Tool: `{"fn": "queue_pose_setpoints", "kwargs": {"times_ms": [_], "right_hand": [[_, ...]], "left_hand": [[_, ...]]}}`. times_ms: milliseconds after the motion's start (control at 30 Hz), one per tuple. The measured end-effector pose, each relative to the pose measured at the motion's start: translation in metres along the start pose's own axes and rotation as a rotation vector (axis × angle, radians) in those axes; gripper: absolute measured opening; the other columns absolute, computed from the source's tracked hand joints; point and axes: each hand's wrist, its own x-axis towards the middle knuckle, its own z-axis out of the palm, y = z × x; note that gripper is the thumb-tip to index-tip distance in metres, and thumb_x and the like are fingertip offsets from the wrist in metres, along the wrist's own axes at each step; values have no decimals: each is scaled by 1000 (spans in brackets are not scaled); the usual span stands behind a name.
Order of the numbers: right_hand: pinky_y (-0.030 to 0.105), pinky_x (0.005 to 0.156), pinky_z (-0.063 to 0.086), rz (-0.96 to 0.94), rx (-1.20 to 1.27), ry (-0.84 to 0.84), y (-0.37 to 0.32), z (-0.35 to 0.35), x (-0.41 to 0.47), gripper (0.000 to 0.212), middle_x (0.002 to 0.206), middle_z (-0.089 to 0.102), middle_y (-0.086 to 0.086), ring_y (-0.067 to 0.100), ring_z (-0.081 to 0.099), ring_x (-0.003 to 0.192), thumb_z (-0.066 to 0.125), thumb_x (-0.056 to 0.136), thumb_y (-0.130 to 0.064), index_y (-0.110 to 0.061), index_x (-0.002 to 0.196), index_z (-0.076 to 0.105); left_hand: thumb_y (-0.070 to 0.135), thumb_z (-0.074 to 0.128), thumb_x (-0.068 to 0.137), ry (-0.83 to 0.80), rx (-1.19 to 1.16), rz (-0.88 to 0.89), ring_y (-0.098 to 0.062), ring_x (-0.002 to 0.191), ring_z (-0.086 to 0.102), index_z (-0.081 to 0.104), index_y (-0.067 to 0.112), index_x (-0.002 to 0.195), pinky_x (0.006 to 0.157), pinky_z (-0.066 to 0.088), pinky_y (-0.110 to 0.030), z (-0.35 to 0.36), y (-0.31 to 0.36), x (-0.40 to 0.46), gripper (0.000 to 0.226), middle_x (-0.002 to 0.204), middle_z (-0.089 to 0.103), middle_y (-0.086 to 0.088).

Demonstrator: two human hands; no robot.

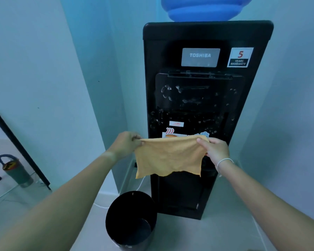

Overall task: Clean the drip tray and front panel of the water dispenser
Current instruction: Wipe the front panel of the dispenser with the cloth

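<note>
Two hands stretch cloth (168, 156) before soapy dispenser front (198, 98).

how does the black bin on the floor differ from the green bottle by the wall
The black bin stands open-topped beside the water dispenser; the green bottle is closed, with a loop handle on top. The bin looks wider and plain black; the bottle is slimmer, with a coloured band. The bottle stands far left. Both stand upright on the floor.
</note>
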Motion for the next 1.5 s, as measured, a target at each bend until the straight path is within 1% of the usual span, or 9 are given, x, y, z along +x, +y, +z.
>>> {"fn": "queue_pose_setpoints", "kwargs": {"times_ms": [67, 167, 267, 367, 600, 800, 1000, 1200, 1500], "right_hand": [[42, 76, 50, -67, -116, 76, -5, -10, 3, 38, 97, 63, 29, 38, 60, 81, 69, 78, -31, 7, 85, 66], [36, 68, 49, -97, -96, 121, -15, -18, 7, 24, 82, 66, 15, 24, 57, 72, 67, 80, -31, -7, 76, 68], [37, 65, 54, -7, 105, 147, -16, -19, 16, 8, 69, 58, 2, 17, 53, 64, 67, 82, -25, -17, 82, 68], [28, 56, 52, 76, 308, 153, -14, -14, 22, 6, 63, 52, 2, 14, 49, 55, 65, 84, -18, -13, 81, 65], [32, 82, 56, -1, 581, 279, -11, 8, 31, 10, 98, 69, 11, 15, 64, 85, 58, 89, -13, -19, 84, 64], [-4, 84, 30, -355, 182, 257, 0, 33, 35, 44, 123, 48, -13, 4, 49, 109, 51, 92, -12, -11, 135, 45], [47, 111, 29, -552, -448, 223, 26, 54, 51, 65, 145, 32, 23, 33, 29, 134, 55, 86, -26, 4, 138, 30], [52, 100, 40, -691, -734, 294, 21, 77, 60, 63, 130, 53, 27, 43, 49, 123, 45, 82, -36, 7, 128, 45], [37, 101, 26, -1033, -992, 214, 27, 121, 69, 45, 120, 62, 5, 20, 39, 117, 45, 80, -30, -14, 122, 45]], "left_hand": [[14, 61, 89, 26, 67, 47, -18, 65, 48, 63, 14, 69, 57, 36, -22, 1, 7, 9, 20, 65, 55, -2], [19, 60, 90, 98, 122, 99, -19, 73, 49, 71, 4, 82, 65, 36, -28, 4, 17, 20, 20, 80, 60, -14], [21, 60, 90, 207, 104, 122, -18, 86, 47, 73, 10, 91, 75, 34, -25, 11, 27, 27, 17, 83, 49, -2], [20, 58, 90, 281, 67, 91, -22, 79, 50, 69, 12, 82, 59, 33, -18, 20, 34, 35, 15, 65, 46, 10], [15, 55, 91, 403, -524, -139, -16, 50, 63, 60, 23, 74, 70, 59, -35, 49, 52, 51, 20, 68, 60, -6], [12, 54, 91, 596, -711, -61, 0, 69, 59, 60, 19, 87, 75, 48, -16, 77, 58, 67, 10, 82, 65, -3], [2, 44, 92, 449, -289, 387, -7, 124, 44, 37, 14, 138, 100, 29, -6, 101, 43, 60, 48, 131, 49, 4], [-1, 36, 89, 395, 79, 352, -16, 145, -9, 0, 22, 149, 117, 23, -45, 97, 6, 68, 74, 160, 2, -9], [19, 22, 91, 362, 275, 401, -35, 144, 12, 15, 2, 148, 118, 10, -35, 84, -23, 75, 60, 154, 23, -13]]}}
